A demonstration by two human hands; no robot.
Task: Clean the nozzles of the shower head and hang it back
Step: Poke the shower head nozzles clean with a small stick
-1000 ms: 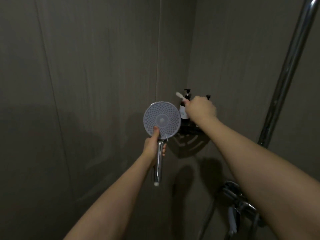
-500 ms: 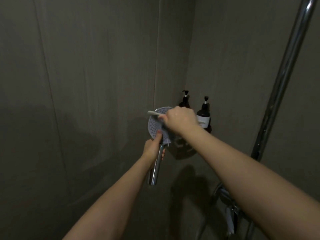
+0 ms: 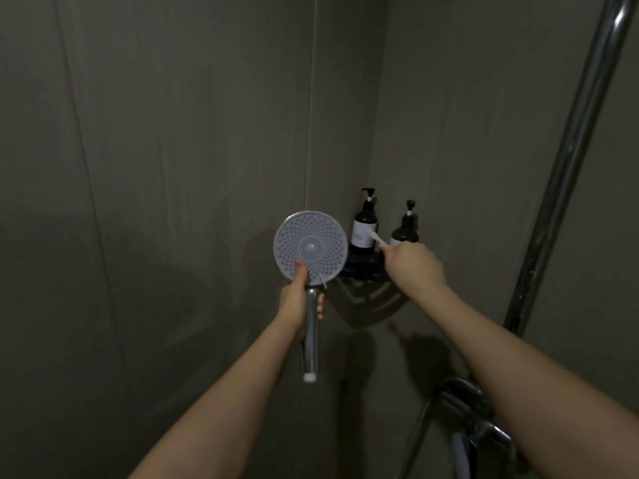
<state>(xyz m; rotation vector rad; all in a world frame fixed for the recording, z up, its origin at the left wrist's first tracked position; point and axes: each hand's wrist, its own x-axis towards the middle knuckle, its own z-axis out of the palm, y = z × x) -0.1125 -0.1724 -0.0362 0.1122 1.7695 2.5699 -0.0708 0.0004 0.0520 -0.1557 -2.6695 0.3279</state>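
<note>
Hard to see: your whole shower stall is dim, so the wall panels read only as dull grey-brown with faint seams.
Cut off: the chrome riser pole (image 3: pixel 567 174) leaves the top right corner, and the mixer valve (image 3: pixel 473 430) is clipped by the bottom edge and partly behind your right forearm.
Hidden: the far side of the corner shelf (image 3: pixel 363 267) sits behind your right hand; the shorter pump bottle (image 3: pixel 405 229) shows only from the shoulder up.
Uncertain: the bristle end of the small white brush (image 3: pixel 375 237) is too small to make out; only its pale tip shows beyond your knuckles.
Shower head: the round shower head (image 3: pixel 310 248) stands upright mid-frame with its nozzle face turned toward you, its chrome handle pointing straight down to a white end cap.
Left hand: your left hand (image 3: pixel 297 300) grips the handle just under the disc, thumb pressed up onto the lower rim of the nozzle face.
Right hand: your right hand (image 3: pixel 415 264) is closed around the brush, held over the shelf, to the right of the shower head and not touching it.
Behind brush: the taller pump bottle (image 3: pixel 364 226) stands on the shelf, the brush tip overlapping its label.
</note>
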